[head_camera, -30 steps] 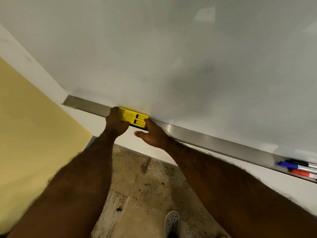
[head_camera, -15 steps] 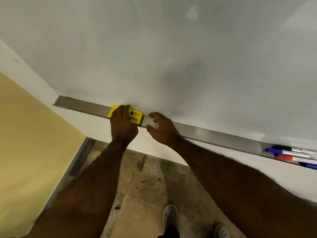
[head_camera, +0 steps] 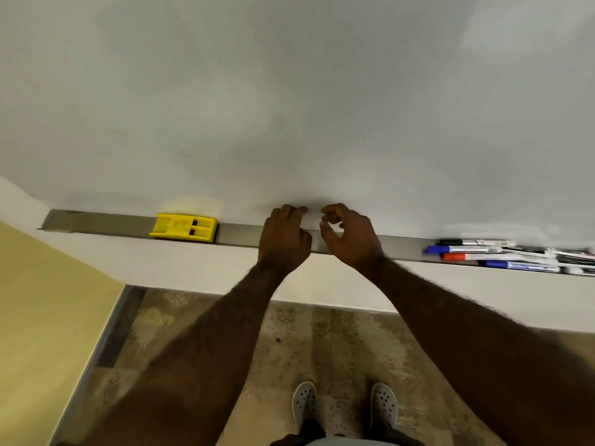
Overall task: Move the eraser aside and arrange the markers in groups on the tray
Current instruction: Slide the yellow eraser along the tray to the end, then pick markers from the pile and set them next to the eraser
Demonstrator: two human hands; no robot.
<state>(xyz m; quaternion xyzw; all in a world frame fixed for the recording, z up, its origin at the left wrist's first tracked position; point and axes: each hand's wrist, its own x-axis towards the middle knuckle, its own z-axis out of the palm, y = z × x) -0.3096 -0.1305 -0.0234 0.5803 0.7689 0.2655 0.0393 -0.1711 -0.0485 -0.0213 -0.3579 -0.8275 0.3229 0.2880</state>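
A yellow eraser (head_camera: 183, 227) lies alone on the metal tray (head_camera: 103, 223) near its left end, under the whiteboard. Both hands hover over the tray's middle, to the right of the eraser and apart from it. My left hand (head_camera: 285, 239) has its fingers loosely curled and holds nothing. My right hand (head_camera: 349, 235) is beside it with fingers bent and apart, also empty. Several markers (head_camera: 502, 255) with blue, red and black caps lie in a loose pile on the tray at the far right.
The whiteboard (head_camera: 289, 107) fills the upper view. A yellow side wall (head_camera: 42, 317) stands at the left. Below the tray are a white wall strip and a stained floor (head_camera: 338, 342), where my two grey shoes (head_camera: 344, 403) show.
Both hands let go of the eraser and moved right along the tray. The eraser stays near the left end. The view has swung right, showing more markers.
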